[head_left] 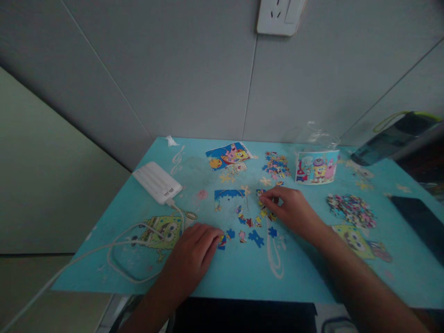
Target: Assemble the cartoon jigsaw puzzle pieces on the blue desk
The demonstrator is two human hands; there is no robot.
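My left hand (194, 252) lies palm down on the light blue table (239, 273), fingers curled, their tips touching a small puzzle piece (222, 241). My right hand (293, 210) rests further back, thumb and fingers pinched at a puzzle piece (262, 198) beside a partly joined strip of blue pieces (229, 194). Loose blue pieces (255, 238) lie between both hands. What the pinch actually grips is too small to make out.
A white power bank (157, 181) with a looping cable (121, 249) sits at left. At the back lie a joined puzzle section (229, 155), a heap of pieces (276, 164) and a picture-wrapped clear jar (317, 159). Another heap (351, 210) and a dark phone (418, 219) lie at right.
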